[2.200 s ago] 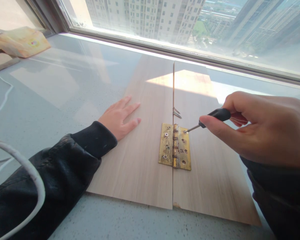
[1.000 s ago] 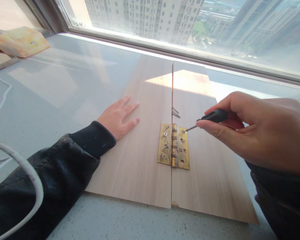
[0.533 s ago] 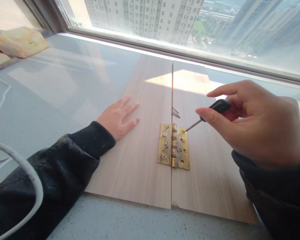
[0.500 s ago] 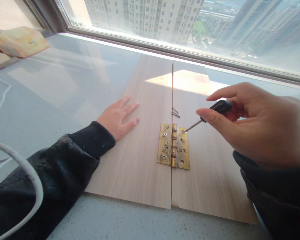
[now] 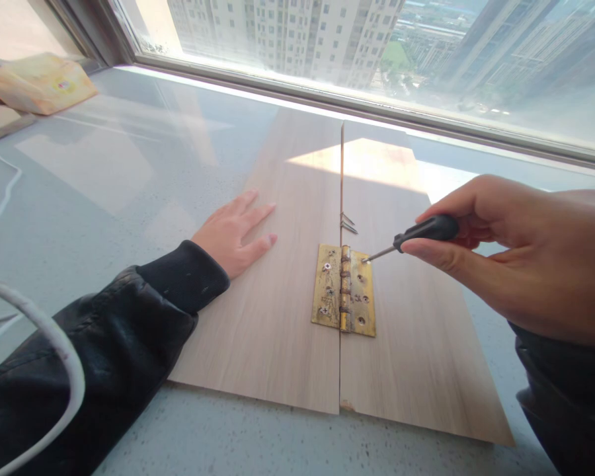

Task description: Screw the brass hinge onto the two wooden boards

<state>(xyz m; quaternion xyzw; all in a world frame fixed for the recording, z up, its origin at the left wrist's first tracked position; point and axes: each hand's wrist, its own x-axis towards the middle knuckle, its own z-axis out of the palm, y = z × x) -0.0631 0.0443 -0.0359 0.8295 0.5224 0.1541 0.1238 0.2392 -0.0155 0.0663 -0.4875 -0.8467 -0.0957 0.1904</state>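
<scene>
My left hand (image 5: 237, 233) lies flat with fingers spread on the left wooden board (image 5: 268, 337). In my right hand (image 5: 496, 251) is a screwdriver (image 5: 429, 229) with a black handle, pinched between thumb and fingers. Its tip meets the top hole area of the brass hinge's (image 5: 369, 311) right leaf, at a screw head hard to make out. The hinge spans the seam between the left board and the right wooden board (image 5: 416, 370). Several cross-head screws sit in the left leaf; open holes show lower in the right leaf. A few loose screws (image 5: 349, 225) lie above the hinge by the seam.
The boards rest on a speckled pale countertop (image 5: 218, 436) below a window (image 5: 297, 39). A white cable (image 5: 69, 357) loops in front of my left sleeve. At the far left stands a yellowish package (image 5: 44, 82).
My right hand has shifted right and its fingers have closed more fully round the screwdriver handle. The screwdriver tip stays at the same hinge hole. My left hand has not moved.
</scene>
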